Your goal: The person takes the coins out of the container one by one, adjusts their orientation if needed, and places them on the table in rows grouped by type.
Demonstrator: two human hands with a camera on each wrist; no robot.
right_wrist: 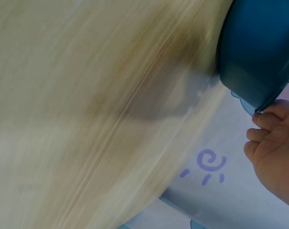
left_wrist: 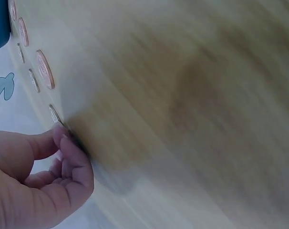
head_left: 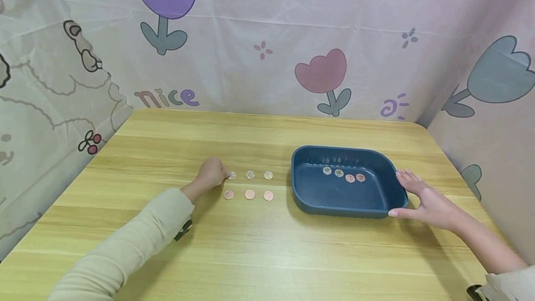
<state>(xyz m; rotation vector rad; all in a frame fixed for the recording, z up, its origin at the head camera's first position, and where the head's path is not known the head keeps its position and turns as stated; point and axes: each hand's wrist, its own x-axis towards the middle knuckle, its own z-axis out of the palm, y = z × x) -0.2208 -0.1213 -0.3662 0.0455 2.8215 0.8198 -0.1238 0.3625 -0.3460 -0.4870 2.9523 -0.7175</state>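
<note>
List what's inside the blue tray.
Blue tray: two silvery coins and two copper-coloured coins, lying on its floor. Covered: the coins' undersides and the floor directly beneath them.

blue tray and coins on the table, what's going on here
A person's right hand holds the right end of the blue tray, which has four coins in it, two silvery and two coppery. Left of the tray, three silvery coins lie in a row behind three coppery coins on the table. The left hand touches the leftmost silvery coin; whether it pinches it is hard to tell.
</note>
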